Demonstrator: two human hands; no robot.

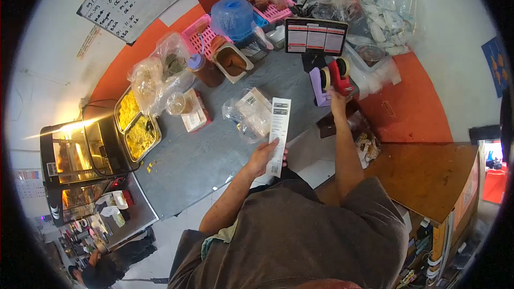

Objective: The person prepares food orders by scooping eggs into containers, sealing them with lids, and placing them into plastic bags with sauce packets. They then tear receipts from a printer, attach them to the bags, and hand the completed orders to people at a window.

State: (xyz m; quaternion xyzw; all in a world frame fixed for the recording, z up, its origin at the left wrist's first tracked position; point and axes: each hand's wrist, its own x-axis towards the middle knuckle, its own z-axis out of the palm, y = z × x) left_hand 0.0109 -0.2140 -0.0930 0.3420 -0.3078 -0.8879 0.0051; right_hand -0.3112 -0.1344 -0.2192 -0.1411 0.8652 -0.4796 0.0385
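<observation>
My left hand (261, 159) is closed on a long white printed receipt (279, 128), thumb on its face, held upright in front of my body. My right hand (337, 103) is at the front end of a red tape dispenser (341, 79), fingertips drawn together; what they pinch, if anything, is too small to make out. A purple tape dispenser (320, 86) stands just left of it. Behind the receipt, on the grey table (198, 152), a clear plastic bag (251, 118) lies with a packet in it.
At the back of the table stand a tablet (316, 36), a sauce container (233, 63), a sauce bottle (206, 70) and pink baskets (195, 36). Trays of yellow food (142, 142) and a lit display warmer (75, 166) are at left. Another person (120, 262) is at lower left.
</observation>
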